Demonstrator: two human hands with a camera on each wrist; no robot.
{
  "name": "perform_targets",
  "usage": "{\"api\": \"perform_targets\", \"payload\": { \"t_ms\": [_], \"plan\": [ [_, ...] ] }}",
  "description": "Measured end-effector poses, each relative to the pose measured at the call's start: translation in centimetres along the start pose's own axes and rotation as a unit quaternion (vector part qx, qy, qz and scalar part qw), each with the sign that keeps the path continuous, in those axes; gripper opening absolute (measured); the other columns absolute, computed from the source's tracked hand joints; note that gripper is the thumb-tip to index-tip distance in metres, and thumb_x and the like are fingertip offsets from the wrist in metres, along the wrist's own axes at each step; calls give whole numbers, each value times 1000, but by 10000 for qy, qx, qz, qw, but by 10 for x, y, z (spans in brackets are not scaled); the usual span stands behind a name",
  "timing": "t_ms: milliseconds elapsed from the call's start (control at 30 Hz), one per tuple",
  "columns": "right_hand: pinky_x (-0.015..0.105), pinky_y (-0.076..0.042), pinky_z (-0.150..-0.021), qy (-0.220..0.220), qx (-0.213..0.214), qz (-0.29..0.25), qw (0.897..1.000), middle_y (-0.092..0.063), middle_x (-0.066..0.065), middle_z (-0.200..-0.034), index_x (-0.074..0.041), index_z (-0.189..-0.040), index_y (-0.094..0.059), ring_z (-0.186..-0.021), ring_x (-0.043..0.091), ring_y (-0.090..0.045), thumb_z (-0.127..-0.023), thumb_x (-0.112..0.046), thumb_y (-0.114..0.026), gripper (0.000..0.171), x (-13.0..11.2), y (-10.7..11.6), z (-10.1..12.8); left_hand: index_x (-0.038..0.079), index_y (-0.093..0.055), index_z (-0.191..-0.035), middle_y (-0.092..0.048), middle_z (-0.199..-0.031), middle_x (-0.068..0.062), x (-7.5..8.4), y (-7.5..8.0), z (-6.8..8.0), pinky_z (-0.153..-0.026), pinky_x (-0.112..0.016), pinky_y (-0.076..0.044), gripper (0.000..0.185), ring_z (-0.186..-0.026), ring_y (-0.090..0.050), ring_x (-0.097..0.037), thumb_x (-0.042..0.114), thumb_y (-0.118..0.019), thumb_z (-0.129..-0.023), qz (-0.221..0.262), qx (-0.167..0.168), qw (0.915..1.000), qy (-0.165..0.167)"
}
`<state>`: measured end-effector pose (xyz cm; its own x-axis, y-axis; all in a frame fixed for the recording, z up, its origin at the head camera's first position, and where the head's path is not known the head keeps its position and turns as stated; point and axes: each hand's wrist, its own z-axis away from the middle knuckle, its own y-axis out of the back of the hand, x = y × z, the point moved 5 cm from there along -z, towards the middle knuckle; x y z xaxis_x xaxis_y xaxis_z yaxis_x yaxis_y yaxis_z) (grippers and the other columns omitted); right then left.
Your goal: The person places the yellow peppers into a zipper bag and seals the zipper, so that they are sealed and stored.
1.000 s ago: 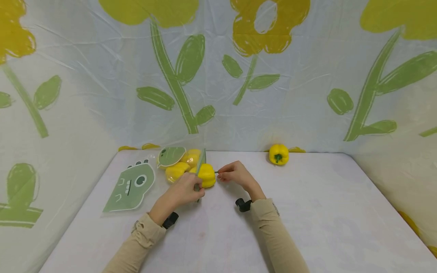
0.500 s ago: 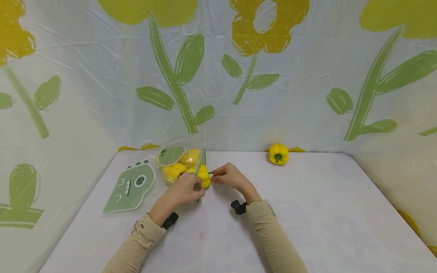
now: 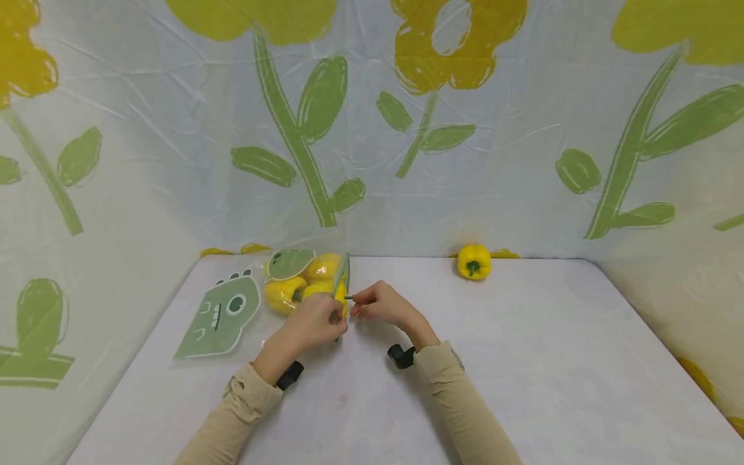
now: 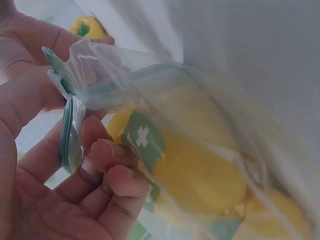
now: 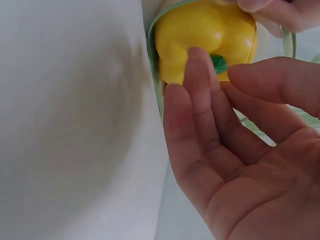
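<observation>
A clear zip bag (image 3: pixel 217 320) with green cartoon prints lies on the left side of the table. Its mouth gapes towards the right. My left hand (image 3: pixel 314 320) pinches the near edge of that mouth between thumb and fingers. Inside are several yellow bell peppers (image 3: pixel 281 297), seen through the plastic. At the opening, one more yellow bell pepper (image 5: pixel 195 32) sits within the green rim. My right hand (image 3: pixel 386 305) holds this pepper's green stem (image 5: pixel 218 63) with thumb and fingertips, just outside the mouth. The left hand hides part of it in the head view.
Another yellow bell pepper (image 3: pixel 474 261) stands at the back of the table (image 3: pixel 552 361), right of both hands, its stem facing forward. A flower-printed cloth (image 3: pixel 494 161) rises behind the table.
My right hand has moved left, carrying the pepper deeper into the bag. The peppers inside have shifted left. My left hand stays at the bag's edge.
</observation>
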<state>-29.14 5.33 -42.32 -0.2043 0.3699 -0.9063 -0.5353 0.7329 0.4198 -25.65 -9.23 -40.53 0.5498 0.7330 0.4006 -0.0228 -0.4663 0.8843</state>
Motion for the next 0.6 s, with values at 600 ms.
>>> {"api": "perform_targets", "payload": {
  "t_ms": [600],
  "plan": [
    [33,-49,-70,31,-445,-68,9990,-69,19,-91,9,-137,-52,-75,27,-59,-86,4,-52,51,1,-13,-4,16,-64,-64,-56,-67,5,2,2,0,-51,-25,-39,16,-57,-44,-10,11,-73,-76,-28,-84,9997,222]
  ]
}}
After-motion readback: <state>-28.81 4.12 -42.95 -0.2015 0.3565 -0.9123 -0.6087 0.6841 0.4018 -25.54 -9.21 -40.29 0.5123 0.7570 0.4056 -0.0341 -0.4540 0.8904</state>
